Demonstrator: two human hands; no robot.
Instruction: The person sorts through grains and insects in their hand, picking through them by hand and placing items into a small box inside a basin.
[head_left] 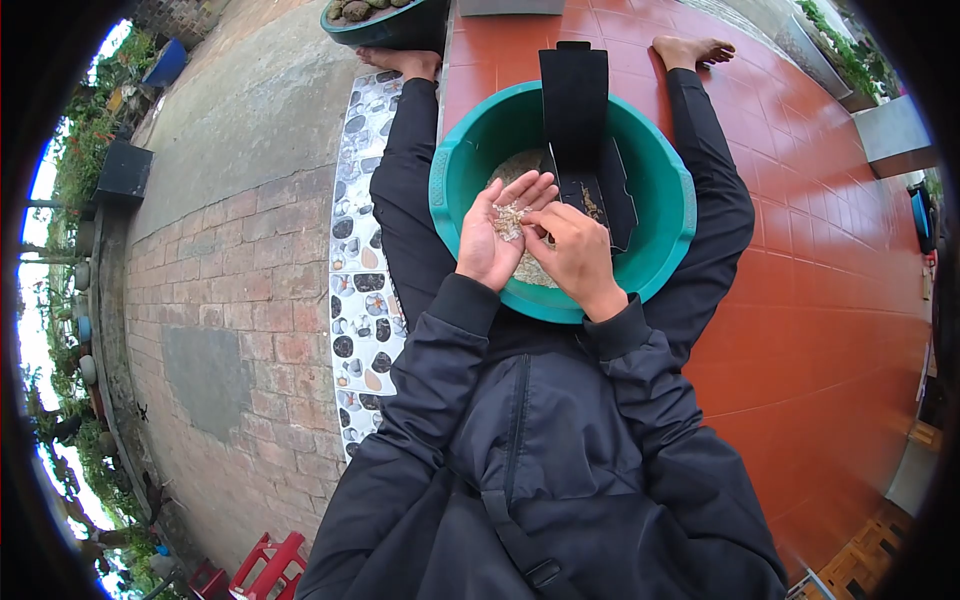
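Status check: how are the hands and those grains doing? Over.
Left hand open, palm up, cradling grains. Right hand reaching fingertips into them, grip unclear. Open black box in green tub, partly behind right hand.

Free room over green basin [460, 165] at far left, upright black flap [575, 105] as barrier alongside

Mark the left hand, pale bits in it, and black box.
Left hand [488, 245], head view: palm.
Pale bits [508, 222], head view: middle of the heap.
Black box [575, 108], head view: upright flap.
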